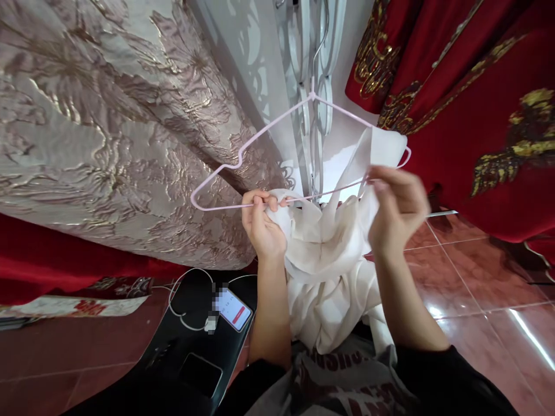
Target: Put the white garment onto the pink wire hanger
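Observation:
A pale pink hanger (275, 123) hangs by its hook, its lower bar crossing in front of me. My left hand (263, 222) is closed around the left part of that bar, and the edge of a white garment (321, 254) is bunched at its fingertips. One part of the garment is draped over the hanger's right shoulder, while the rest falls in folds toward my lap. My right hand (396, 205), slightly blurred, pinches at the garment beside the right end of the bar. The exact spot it grips is partly hidden by its fingers.
A pale embossed curtain (108, 133) hangs at the left, a red curtain (472, 127) with gold trim at the right. White metal scrollwork (306, 110) stands behind the hanger. A lit phone (234, 309) and a cable lie on a black seat (173, 329), beside a dark phone (200, 374).

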